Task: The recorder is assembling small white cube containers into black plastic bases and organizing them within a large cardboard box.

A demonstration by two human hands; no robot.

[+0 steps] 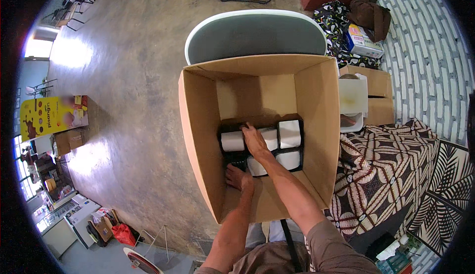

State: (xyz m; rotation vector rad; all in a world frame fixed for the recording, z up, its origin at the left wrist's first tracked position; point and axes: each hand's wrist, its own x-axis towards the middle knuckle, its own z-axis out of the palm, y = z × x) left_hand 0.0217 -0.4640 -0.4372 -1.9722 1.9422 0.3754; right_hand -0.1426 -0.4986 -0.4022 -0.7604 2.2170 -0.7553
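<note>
A deep open cardboard box (316, 140) stands in front of me, and both my arms reach down into it. On its floor lie several black packs with white faces, set in two rows. My right hand (256, 143) lies across the far row, its fingers stretched out beside the far left pack (232, 141). Right of it are another pack (269, 139) and the far right pack (290, 134). In the near left corner my left hand (239, 178) has its fingers and thumb around a dark pack (237, 163). Two near-row packs, one white-faced pack (257, 166) and another (288, 160), lie right of it.
Beyond the box stands a grey oval table (257, 34) with a white rim. A patterned cloth (381, 175) covers a surface at right, near a white plastic container (352, 98) and cardboard cartons (378, 88). A yellow box (54, 117) stands far left on the concrete floor.
</note>
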